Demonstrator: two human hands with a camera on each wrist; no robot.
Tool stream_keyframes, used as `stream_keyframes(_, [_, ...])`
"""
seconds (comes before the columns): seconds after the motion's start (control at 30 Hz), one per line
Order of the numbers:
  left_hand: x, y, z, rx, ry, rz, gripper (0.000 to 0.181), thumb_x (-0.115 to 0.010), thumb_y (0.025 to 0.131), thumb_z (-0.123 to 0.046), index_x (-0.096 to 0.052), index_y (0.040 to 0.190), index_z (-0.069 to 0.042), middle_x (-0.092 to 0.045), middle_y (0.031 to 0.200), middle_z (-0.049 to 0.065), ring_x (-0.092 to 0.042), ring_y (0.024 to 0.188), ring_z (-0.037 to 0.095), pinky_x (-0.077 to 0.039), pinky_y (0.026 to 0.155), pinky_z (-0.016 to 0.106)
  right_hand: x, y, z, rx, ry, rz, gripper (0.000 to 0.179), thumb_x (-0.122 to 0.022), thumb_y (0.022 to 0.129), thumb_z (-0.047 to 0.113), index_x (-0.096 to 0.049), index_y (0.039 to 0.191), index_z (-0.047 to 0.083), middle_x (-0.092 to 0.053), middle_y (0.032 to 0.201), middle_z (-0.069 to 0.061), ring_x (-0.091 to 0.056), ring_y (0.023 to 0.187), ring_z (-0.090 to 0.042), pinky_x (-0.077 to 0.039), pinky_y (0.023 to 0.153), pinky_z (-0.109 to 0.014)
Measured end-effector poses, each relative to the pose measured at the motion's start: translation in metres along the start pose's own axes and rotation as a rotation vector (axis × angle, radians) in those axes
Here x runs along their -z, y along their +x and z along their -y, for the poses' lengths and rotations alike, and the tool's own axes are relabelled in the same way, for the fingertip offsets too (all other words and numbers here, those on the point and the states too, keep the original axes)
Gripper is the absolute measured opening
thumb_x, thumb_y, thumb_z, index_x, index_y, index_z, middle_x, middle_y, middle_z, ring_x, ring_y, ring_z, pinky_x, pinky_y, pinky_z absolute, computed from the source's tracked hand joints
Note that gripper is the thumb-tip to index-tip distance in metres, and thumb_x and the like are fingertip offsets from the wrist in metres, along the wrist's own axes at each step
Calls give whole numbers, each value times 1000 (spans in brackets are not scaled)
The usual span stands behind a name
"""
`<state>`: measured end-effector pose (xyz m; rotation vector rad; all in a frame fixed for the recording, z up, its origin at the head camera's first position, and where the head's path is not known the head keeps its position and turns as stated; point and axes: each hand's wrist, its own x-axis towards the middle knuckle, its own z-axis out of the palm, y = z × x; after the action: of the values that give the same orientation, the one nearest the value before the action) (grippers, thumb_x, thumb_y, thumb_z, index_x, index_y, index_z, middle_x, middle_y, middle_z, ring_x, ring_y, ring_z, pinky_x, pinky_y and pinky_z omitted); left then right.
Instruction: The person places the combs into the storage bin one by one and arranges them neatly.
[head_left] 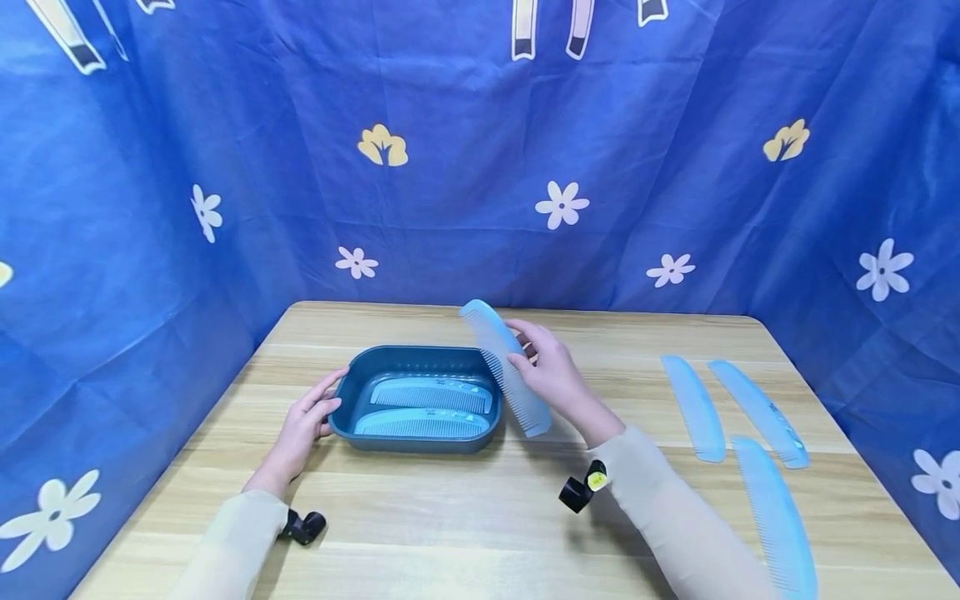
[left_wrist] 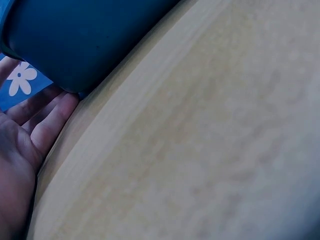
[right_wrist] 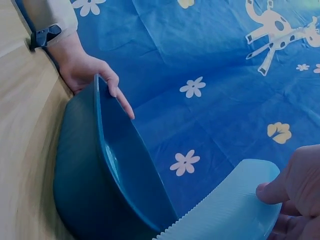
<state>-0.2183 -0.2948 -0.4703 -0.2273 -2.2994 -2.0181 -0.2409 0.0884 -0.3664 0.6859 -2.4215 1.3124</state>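
Note:
My right hand (head_left: 553, 372) pinches a light blue comb (head_left: 504, 358) between thumb and fingers. This comb is tilted over the right end of a dark blue plastic basin (head_left: 412, 443), its lower end hanging outside the rim. Inside the basin lie two more blue combs, one toward the back (head_left: 431, 393) and one in front (head_left: 420, 423). My left hand (head_left: 303, 421) rests against the basin's left end, fingers spread along the wall and rim. In the left wrist view, the fingers (left_wrist: 55, 120) reach the basin's lower edge.
To the right on the wooden table (head_left: 450, 525) lie three loose combs: one left (head_left: 693, 408), one farther right (head_left: 759, 412) and one nearer the front (head_left: 780, 517). A blue patterned curtain (head_left: 465, 225) encloses the table's back and sides.

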Motion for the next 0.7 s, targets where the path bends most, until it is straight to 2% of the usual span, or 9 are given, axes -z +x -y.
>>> stream_keyframes(0.37, [1,1,1,2,9,-6,46,-46,98,-17,-38,143,-13,-38,123,19,-59,88,8,-54,67,25,-21,17,18,28,61,-4,45,-61,86,-2,-53,130,8,-56,98,-9,-56,77,-20,-49,61,-27])
stream_keyframes(0.53, [1,1,2,1,-1,-5,46,-46,98,-18,-38,143,-13,-39,122,19,-60,87,9,-54,67,25,-32,24,20,41,78,-6,45,-62,85,-2,-53,129,7,-57,96,-10,-56,75,-19,-49,61,-26])
stream_keyframes(0.7, [1,1,4,-4,0,-6,46,-46,98,-18,-38,143,-13,-40,123,19,-60,88,9,-54,68,25,-42,29,16,14,95,-7,45,-63,86,-1,-53,129,8,-57,96,-8,-56,75,-17,-50,62,-25])
